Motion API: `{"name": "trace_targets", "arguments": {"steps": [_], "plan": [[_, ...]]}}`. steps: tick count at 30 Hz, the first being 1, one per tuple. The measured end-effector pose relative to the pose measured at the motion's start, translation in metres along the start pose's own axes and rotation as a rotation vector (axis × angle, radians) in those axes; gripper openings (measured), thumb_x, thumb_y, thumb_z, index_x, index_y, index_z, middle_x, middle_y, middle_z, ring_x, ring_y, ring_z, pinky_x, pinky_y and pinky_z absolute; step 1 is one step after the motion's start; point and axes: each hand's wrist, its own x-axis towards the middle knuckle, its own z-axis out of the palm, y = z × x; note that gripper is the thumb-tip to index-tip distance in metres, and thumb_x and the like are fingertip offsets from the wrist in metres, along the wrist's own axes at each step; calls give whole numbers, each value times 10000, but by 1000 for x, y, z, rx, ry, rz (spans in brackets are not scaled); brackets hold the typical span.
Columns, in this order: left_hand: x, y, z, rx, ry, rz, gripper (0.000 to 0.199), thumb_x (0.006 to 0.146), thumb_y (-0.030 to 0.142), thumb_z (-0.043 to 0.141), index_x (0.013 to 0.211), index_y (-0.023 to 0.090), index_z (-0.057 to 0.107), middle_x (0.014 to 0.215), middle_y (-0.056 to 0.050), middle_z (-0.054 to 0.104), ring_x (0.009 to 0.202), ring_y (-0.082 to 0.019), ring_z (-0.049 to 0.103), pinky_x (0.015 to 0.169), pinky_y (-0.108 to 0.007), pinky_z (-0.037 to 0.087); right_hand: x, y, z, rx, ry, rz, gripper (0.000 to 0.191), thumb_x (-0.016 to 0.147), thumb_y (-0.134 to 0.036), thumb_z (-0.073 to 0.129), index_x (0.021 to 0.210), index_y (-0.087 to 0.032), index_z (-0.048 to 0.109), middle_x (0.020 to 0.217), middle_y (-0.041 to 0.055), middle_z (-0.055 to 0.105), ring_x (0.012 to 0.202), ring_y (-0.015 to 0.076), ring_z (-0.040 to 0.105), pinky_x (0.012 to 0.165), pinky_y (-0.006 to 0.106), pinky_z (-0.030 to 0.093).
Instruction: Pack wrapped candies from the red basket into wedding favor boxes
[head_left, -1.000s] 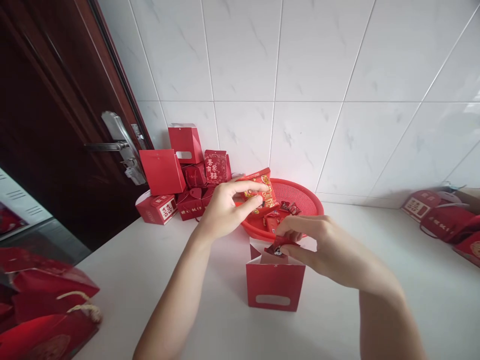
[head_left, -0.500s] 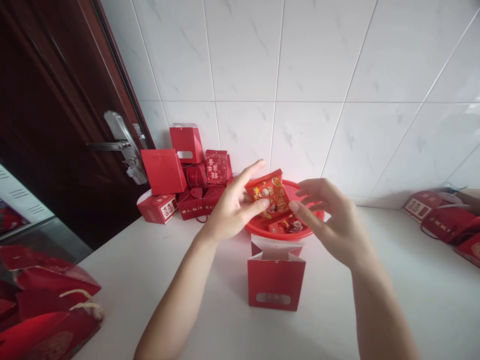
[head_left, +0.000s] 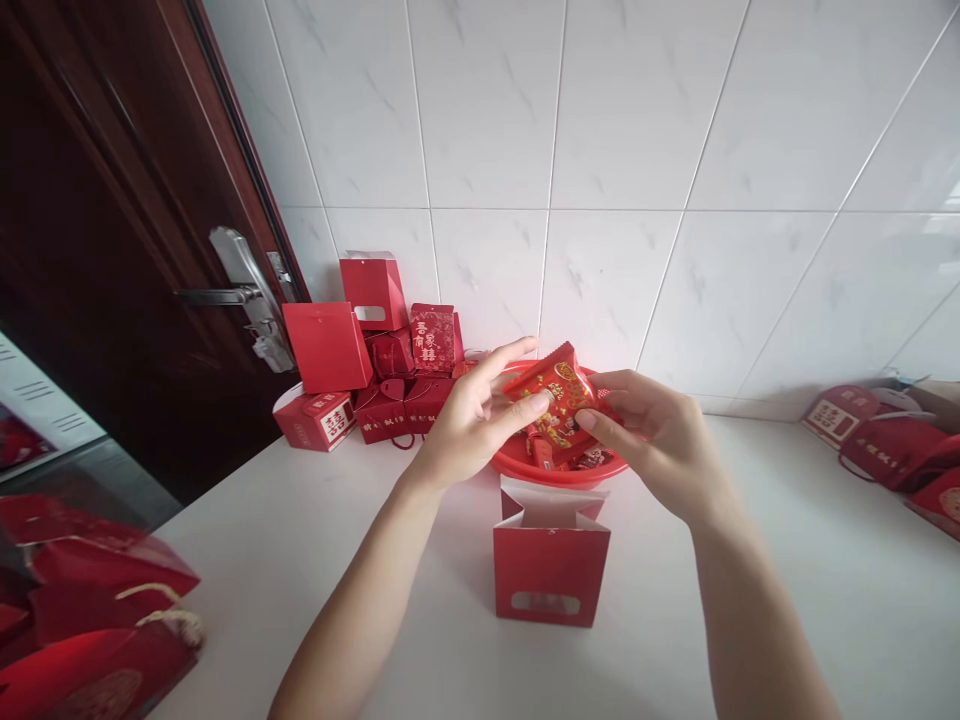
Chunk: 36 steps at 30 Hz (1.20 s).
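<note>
In the head view, holds a red snack packet (head_left: pixel 564 408) over a red plastic basket (head_left: pixel 529 471), clamped by thumb and fingers of left hand (head_left: pixel 466 425), index finger raised apart, and right hand (head_left: pixel 664 435). Shows an open-topped red box (head_left: pixel 551 568) upright on the white table (head_left: pixel 420 610), nearer than the basket.

Both hands were on it! The left hand (head_left: pixel 466 430) pinched the red packet (head_left: pixel 566 405) at nine o'clock, the right hand (head_left: pixel 666 440) at three; below them sat the red basket (head_left: pixel 517 467), the open box (head_left: pixel 551 565) stood at six, and stacked boxes (head_left: pixel 327 345) rose between nine and ten.
</note>
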Motion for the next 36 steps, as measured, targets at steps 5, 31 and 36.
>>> {"name": "trace_targets", "arguments": {"steps": [5,31,36], "plan": [[-4,10,-20,118,-102,4,223,899,355,709,1055,209,644,1203,-89,718,1059,-223,721,885,-307,582,1,5,-7,-12,22,0,297,854,-457,775,986,-206,684,882,70,786,784,250,775,675,363,648],[25,-41,-36,235,-642,-99,263,775,258,773,1030,288,824,1075,-42,809,990,-241,748,814,-314,569,3,12,-12,-230,-139,-2,73,912,-299,636,875,-241,611,933,26,742,763,194,715,667,346,610],[31,-50,-37,44,-558,-170,178,807,337,750,943,268,841,1024,-76,814,1004,-247,747,877,-357,576,5,14,-13,-195,-85,24,97,916,-315,654,897,-236,602,976,45,755,789,212,736,648,341,600]]}}
